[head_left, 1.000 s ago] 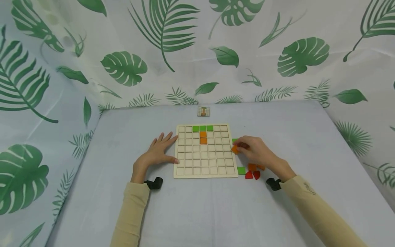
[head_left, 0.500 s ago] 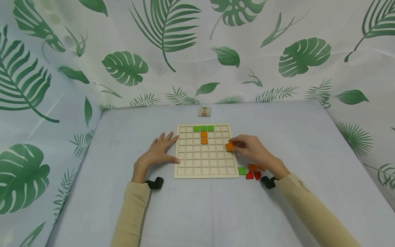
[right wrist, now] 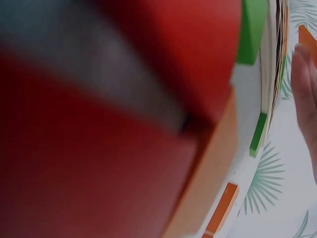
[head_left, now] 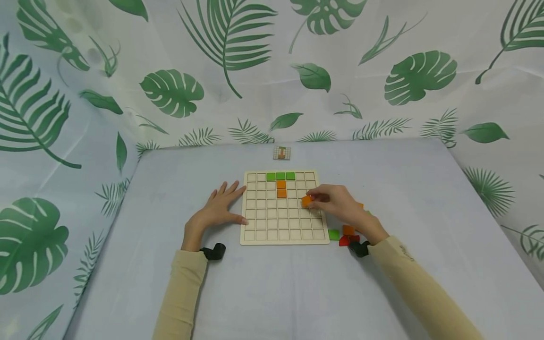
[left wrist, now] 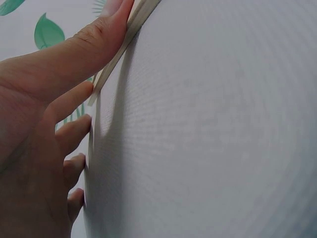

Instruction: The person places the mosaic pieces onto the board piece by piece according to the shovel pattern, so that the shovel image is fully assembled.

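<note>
A pale wooden grid board (head_left: 272, 224) lies flat mid-table, three green squares (head_left: 280, 176) in its far row and two orange squares (head_left: 281, 189) in a column below them. Over the right part of the board, my right hand (head_left: 337, 203) pinches an orange square tile (head_left: 307, 202) between thumb and fingertips; the same tile (right wrist: 308, 42) shows at the right edge of the right wrist view. My left hand (head_left: 217, 208) lies with fingers spread at the board's left side. Its thumb (left wrist: 106, 37) rests on the board's edge in the left wrist view.
Right of the board lie a green square (head_left: 334, 234), an orange square (head_left: 348, 230) and red quarter-round pieces (head_left: 344, 241), partly under the right wrist. A small patterned card (head_left: 282, 153) lies behind the board. A leaf-print cloth (head_left: 255, 104) hangs at the back.
My right hand has carried the orange tile leftward from beside the board to over its right-hand cells. The left hand has stayed at the board's left edge.
</note>
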{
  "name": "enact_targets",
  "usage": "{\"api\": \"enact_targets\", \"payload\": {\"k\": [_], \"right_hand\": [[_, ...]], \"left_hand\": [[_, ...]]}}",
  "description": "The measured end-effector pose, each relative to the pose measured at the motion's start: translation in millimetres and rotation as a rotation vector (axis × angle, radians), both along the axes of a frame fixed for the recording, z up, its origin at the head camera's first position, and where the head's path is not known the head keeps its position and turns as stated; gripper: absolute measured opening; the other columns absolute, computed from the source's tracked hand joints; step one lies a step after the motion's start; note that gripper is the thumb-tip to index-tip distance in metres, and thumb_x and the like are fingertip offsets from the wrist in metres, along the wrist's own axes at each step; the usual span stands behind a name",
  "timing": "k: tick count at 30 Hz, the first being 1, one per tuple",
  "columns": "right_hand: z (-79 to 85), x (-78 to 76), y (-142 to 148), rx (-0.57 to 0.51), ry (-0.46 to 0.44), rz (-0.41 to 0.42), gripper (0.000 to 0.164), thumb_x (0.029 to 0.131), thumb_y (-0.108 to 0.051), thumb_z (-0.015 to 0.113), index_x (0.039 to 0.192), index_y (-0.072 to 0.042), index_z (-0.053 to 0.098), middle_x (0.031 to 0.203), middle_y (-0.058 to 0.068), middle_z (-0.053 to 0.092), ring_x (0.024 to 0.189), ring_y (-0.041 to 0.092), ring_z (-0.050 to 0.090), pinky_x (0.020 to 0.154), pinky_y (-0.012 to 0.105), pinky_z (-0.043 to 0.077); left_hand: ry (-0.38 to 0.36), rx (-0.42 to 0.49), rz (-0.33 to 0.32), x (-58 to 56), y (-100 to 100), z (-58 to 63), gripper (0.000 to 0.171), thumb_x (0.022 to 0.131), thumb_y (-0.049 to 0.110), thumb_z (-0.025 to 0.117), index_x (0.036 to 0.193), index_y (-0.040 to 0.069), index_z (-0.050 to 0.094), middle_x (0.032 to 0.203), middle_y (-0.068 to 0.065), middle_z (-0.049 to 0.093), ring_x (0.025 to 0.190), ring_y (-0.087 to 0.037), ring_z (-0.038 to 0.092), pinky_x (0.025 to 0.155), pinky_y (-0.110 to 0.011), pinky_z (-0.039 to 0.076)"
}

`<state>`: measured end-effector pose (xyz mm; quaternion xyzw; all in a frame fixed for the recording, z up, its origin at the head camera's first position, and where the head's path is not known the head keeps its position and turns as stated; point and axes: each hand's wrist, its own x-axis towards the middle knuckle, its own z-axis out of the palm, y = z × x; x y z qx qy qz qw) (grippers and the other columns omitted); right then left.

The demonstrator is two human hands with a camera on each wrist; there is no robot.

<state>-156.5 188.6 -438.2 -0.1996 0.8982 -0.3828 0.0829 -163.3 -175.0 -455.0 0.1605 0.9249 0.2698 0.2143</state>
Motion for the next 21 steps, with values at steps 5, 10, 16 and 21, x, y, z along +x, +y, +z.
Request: {"api": "enact_targets", "payload": {"k": [5,10,16,21], "right_hand": [[2.7,-2.3,-7,0.001,0.023,0.019,0.029,0.091,-0.01,0.078,0.118,0.002,0.074,0.103,0.011,0.076,0.089,0.022,0.071,0.085,0.041,0.062],[4.9,-4.1,-13,-0.011,0.031,0.042,0.029,0.091,-0.011,0.078,0.118,0.0,0.075,0.107,0.011,0.076,0.091,0.022,0.071,0.085,0.039,0.061],[5.9,-5.4,-22,-0.005,0.016,0.045,0.029,0.092,-0.013,0.078,0.118,-0.001,0.075,0.112,0.012,0.076,0.096,0.024,0.071,0.088,0.04,0.061],[7.5,-5.8,-30,-0.007,0.024,0.06,0.03,0.093,-0.015,0.077,0.12,-0.001,0.074,0.114,0.012,0.075,0.098,0.024,0.071,0.089,0.041,0.061]], "left_hand": [[0.004,-0.003,-0.002,-0.6,0,0.1,0.108,0.082,0.046,0.084,0.166,0.02,0.022,0.174,-0.009,0.006,0.16,-0.037,-0.009,0.128,-0.059,-0.005],[0.002,-0.006,-0.008,-0.5,-1,-0.5,0.108,0.082,0.046,0.084,0.166,0.02,0.022,0.174,-0.009,0.006,0.16,-0.037,-0.009,0.128,-0.059,-0.005],[-0.004,0.007,-0.02,-0.4,-2,-2.1,0.108,0.083,0.045,0.084,0.166,0.019,0.021,0.174,-0.009,0.005,0.16,-0.037,-0.009,0.128,-0.059,-0.005],[0.0,0.005,-0.009,-0.8,-1,-2.3,0.108,0.082,0.048,0.084,0.166,0.019,0.022,0.174,-0.009,0.006,0.16,-0.037,-0.009,0.128,-0.058,-0.006]]}}
